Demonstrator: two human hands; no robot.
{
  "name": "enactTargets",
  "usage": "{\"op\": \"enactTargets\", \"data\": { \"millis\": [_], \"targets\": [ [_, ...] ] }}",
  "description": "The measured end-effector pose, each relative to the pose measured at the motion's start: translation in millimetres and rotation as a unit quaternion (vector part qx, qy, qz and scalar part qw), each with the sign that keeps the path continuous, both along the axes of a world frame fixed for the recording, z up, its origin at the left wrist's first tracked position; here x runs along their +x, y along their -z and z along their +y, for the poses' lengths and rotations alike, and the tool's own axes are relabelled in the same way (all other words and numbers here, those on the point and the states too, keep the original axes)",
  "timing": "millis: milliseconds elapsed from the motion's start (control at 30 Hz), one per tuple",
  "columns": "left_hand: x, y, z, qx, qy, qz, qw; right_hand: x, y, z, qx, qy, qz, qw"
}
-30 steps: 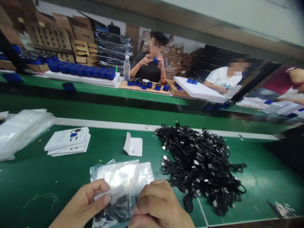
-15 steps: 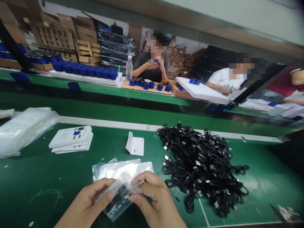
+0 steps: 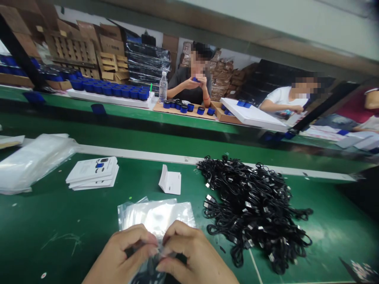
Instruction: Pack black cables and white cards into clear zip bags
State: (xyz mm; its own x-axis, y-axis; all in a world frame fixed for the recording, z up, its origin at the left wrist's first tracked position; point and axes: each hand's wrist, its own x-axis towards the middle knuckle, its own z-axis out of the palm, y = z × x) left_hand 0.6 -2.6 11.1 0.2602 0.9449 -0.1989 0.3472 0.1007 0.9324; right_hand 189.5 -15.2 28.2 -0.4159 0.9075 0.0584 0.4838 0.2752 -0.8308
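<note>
My left hand (image 3: 126, 254) and my right hand (image 3: 189, 252) meet at the bottom middle, their fingertips pinching a small clear plastic bag (image 3: 151, 268) with something black inside, probably a coiled cable. Behind my fingers lies a flat pile of clear plastic bags (image 3: 156, 215). To the right of my right hand sits a large tangled heap of black USB cables (image 3: 254, 209), not touching it. Farther up are a stack of printed leaflets (image 3: 93, 173) and a small stack of folded white cards (image 3: 170, 181).
A large pile of clear plastic bags (image 3: 35, 163) lies at the left of the green workbench (image 3: 44, 236). Beyond a white rail, co-workers sit at another green bench with blue-and-black cylindrical items (image 3: 108, 90). Cartons stand behind them.
My hands have come closer together and now pinch the top of the small bag, covering more of it. The view has shifted slightly, so the bench items sit farther right.
</note>
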Motion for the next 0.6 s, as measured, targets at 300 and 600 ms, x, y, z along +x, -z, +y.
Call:
{"op": "enactTargets", "data": {
  "millis": [300, 600],
  "targets": [
    [4.4, -7.6, -0.1, -0.03, -0.095, -0.018, 0.995, -2.3, 12.6, 0.2, -0.072, 0.135, 0.129, 0.98],
    [-6.7, 7.4, 2.4, -0.047, -0.068, 0.026, 0.996, -1.0, 27.1, 5.6, -0.132, 0.173, 0.092, 0.972]
  ]
}}
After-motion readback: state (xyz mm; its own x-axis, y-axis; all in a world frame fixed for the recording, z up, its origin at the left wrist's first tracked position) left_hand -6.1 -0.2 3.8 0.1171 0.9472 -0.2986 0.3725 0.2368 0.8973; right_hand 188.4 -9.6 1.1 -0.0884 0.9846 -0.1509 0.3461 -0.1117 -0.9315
